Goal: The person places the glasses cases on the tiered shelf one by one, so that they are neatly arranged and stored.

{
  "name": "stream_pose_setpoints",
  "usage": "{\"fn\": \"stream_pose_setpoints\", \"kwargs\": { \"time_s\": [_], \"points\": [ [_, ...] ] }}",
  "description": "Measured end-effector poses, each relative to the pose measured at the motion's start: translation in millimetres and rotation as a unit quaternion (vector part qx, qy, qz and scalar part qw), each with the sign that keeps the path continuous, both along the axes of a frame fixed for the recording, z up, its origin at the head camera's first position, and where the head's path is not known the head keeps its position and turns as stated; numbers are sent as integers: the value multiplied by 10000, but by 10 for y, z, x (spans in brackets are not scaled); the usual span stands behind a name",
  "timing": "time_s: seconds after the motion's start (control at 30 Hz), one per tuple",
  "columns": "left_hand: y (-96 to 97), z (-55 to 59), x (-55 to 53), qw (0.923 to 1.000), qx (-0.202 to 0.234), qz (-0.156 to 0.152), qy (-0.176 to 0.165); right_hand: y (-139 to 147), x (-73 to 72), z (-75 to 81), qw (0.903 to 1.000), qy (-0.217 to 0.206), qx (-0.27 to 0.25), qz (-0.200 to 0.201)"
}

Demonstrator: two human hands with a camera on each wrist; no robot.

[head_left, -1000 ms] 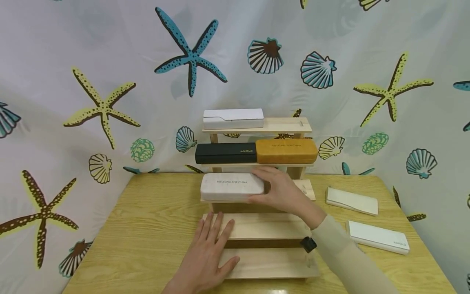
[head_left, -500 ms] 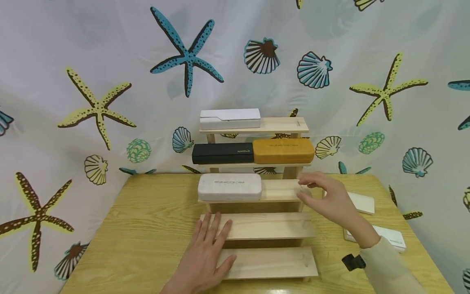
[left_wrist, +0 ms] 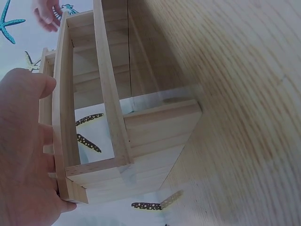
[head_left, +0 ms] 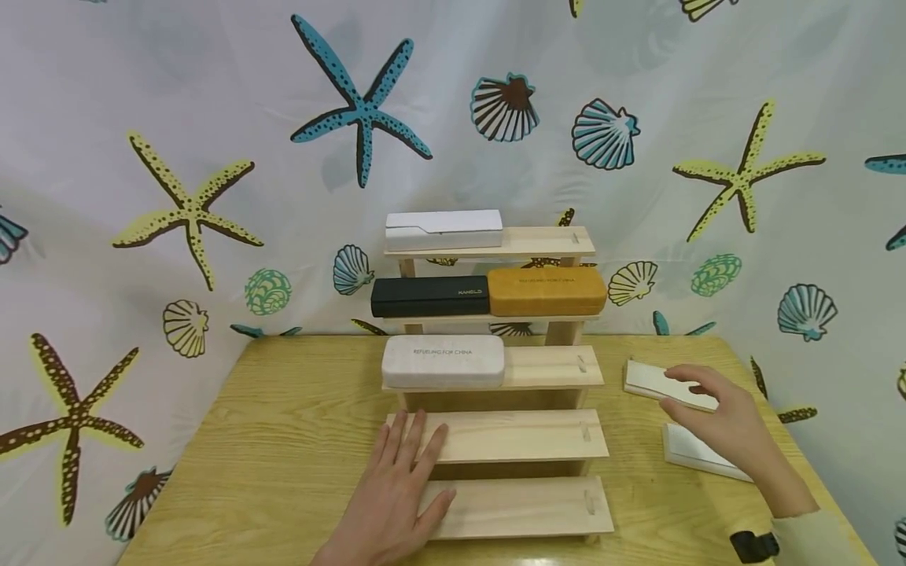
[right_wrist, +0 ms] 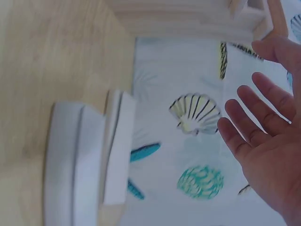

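My left hand (head_left: 392,491) rests with spread, straight fingers on the left end of the stepped wooden rack (head_left: 524,436), touching its lower steps. Over the right side of the table, my right hand (head_left: 727,420) hovers with fingers apart, holding nothing. Below and beside it lie two white glasses cases: a farther one (head_left: 651,380) and a nearer one (head_left: 694,452), each partly covered by the hand in the head view. On the rack's middle step sits a white glasses case (head_left: 442,368) with lettering, at the left end.
The step above bears a black glasses case (head_left: 430,296) and an orange one (head_left: 546,291), side by side. A white flap case (head_left: 443,229) stands at the left of the top step. A patterned curtain (head_left: 453,102) hangs behind the wooden table (head_left: 290,440).
My right hand has let go of the lettered white glasses case on the middle step and moved right, over the two white cases. My left hand stays on the rack.
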State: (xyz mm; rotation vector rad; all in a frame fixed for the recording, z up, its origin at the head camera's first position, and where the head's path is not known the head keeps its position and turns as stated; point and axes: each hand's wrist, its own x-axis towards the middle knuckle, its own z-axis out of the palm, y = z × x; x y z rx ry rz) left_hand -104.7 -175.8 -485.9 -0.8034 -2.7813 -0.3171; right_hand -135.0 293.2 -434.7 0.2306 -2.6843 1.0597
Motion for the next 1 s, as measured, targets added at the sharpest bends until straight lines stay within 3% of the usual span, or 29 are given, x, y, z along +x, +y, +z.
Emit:
{"fn": "stream_pose_setpoints", "kwargs": {
  "time_s": [0.23,0.43,0.7,1.0],
  "points": [
    [3,-3,2,10000,-19,21,50,458,189,-204,9974,-562,148,-419],
    [-6,0,1,10000,33,39,21,706,302,-357,9949,-793,183,-602],
    [12,17,7,10000,45,19,21,988,394,-516,9829,-1655,266,-757],
    [30,13,5,9999,38,-1,96,1210,384,-645,9721,-2003,699,-998]
  ]
}}
